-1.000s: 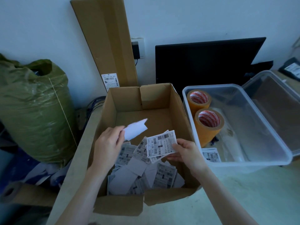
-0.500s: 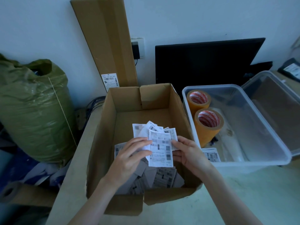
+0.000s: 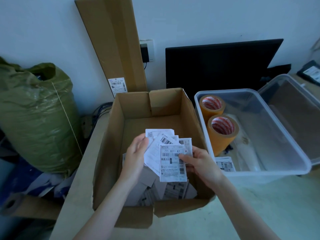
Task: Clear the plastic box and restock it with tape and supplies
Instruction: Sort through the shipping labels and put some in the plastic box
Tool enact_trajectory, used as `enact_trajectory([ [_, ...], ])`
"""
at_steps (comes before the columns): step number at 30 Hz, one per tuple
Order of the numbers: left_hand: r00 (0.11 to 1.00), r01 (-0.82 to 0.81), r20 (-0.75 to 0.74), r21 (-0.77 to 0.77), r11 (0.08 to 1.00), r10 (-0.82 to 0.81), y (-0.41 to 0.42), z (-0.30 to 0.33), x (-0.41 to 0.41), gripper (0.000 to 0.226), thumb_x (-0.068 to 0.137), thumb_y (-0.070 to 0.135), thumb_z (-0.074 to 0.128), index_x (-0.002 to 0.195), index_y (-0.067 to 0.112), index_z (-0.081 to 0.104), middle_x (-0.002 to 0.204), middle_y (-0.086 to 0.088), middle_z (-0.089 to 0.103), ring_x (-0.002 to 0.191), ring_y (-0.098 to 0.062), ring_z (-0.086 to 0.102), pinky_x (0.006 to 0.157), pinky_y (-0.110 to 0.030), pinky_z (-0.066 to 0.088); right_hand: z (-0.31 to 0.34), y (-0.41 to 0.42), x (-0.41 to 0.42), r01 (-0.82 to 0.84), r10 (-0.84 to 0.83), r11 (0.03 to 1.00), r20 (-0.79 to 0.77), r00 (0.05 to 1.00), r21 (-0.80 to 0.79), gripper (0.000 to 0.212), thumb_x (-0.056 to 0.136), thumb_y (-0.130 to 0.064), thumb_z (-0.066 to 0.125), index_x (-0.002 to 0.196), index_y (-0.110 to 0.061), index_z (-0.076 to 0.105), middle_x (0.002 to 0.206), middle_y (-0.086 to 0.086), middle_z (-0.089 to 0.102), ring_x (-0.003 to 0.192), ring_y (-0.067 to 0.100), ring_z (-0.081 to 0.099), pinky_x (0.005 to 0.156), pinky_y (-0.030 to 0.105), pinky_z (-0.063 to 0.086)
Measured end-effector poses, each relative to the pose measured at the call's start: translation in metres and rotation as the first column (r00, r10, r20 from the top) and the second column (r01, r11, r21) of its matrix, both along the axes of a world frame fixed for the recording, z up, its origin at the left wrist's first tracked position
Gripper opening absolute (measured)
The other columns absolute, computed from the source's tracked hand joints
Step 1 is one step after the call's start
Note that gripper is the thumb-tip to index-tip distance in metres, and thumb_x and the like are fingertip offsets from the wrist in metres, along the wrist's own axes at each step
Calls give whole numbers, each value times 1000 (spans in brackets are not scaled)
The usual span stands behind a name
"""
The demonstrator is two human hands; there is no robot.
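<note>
two tape rolls [image 3: 212, 105] [image 3: 222, 129], one plastic box [image 3: 277, 171], one cardboard box [image 3: 138, 220]

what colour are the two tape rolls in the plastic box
The tape rolls are amber-orange with red-and-white striped cores, seen in the head view.
</note>
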State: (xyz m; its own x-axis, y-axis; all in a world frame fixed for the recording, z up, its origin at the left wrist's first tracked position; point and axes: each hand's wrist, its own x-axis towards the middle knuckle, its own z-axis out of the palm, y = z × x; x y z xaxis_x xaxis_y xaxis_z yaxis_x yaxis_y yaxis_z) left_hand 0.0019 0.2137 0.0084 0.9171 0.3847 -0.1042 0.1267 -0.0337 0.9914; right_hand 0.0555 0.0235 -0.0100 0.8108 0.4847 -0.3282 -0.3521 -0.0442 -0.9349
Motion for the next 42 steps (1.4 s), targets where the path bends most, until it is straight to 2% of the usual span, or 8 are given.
enact_trajectory([
  [6, 925, 321, -261, 150, 935, -276, -11, 0, 8, 23, 98, 43, 41, 114, 29, 49, 105, 10, 67, 87, -1, 67, 74, -23, 55, 4, 3, -5, -92, 113, 983, 129, 985, -159, 11, 96, -17, 54, 104, -14, 62, 94, 0, 74, 79, 12, 72, 53, 18, 51],
  [10, 906, 386, -283, 251, 888, -314, -12, -5, 11, 25, 93, 30, 58, 116, 31, 48, 108, 17, 63, 91, 2, 64, 68, -19, 54, 0, 3, -4, -112, 136, 977, 126, 983, -182, 12, 95, -15, 56, 105, -14, 63, 95, 0, 73, 73, 5, 70, 51, 12, 46],
  [20, 930, 320, -91, 678, 661, -357, 21, -2, 23, 32, 90, 20, 62, 121, 25, 56, 111, 10, 60, 101, -1, 56, 87, -27, 49, -13, 39, 27, -137, 206, 947, 224, 953, -290, 12, 84, -13, 67, 91, -3, 68, 90, 12, 73, 85, 29, 71, 83, 50, 56],
  [24, 998, -5, -68, 174, 985, 17, 35, -33, 40, 44, 88, 30, 65, 127, 32, 46, 113, 15, 53, 106, -3, 53, 86, -25, 47, -35, 76, 43, -23, 45, 976, 101, 994, -217, 18, 85, -3, 66, 102, -6, 67, 98, 11, 72, 88, 24, 70, 80, 39, 58],
  [28, 918, -329, -297, -204, 922, 262, 35, -80, 47, 29, 97, 39, 45, 119, 23, 56, 113, 3, 62, 115, -22, 56, 102, -49, 42, -68, 91, 48, -159, 202, 893, 58, 978, -420, 15, 83, 6, 63, 87, -9, 65, 80, 3, 64, 72, 11, 60, 60, 17, 50],
  [33, 838, -508, -422, -374, 776, 346, 32, -99, 47, 31, 100, 37, 38, 114, 15, 56, 106, -7, 62, 104, -27, 59, 97, -45, 46, -77, 96, 59, -274, 333, 783, 3, 943, -558, 21, 87, -1, 62, 79, -21, 58, 79, -3, 61, 68, 6, 57, 53, 13, 45],
  [38, 848, -499, -369, -309, 810, 381, 30, -109, 54, 25, 98, 33, 42, 91, 23, 64, 104, -12, 62, 98, -31, 62, 82, -41, 49, -83, 96, 56, -160, 204, 847, 33, 978, -506, 17, 85, 2, 63, 77, -13, 63, 76, 2, 64, 70, 12, 62, 60, 19, 52],
  [42, 850, -521, -253, -277, 807, 462, 33, -108, 59, 23, 95, 28, 45, 98, 18, 66, 96, -1, 66, 97, -24, 62, 86, -40, 47, -82, 92, 55, -170, 209, 876, 39, 977, -450, 36, 81, -2, 70, 114, -12, 60, 93, -1, 62, 88, 13, 61, 64, 18, 48],
])
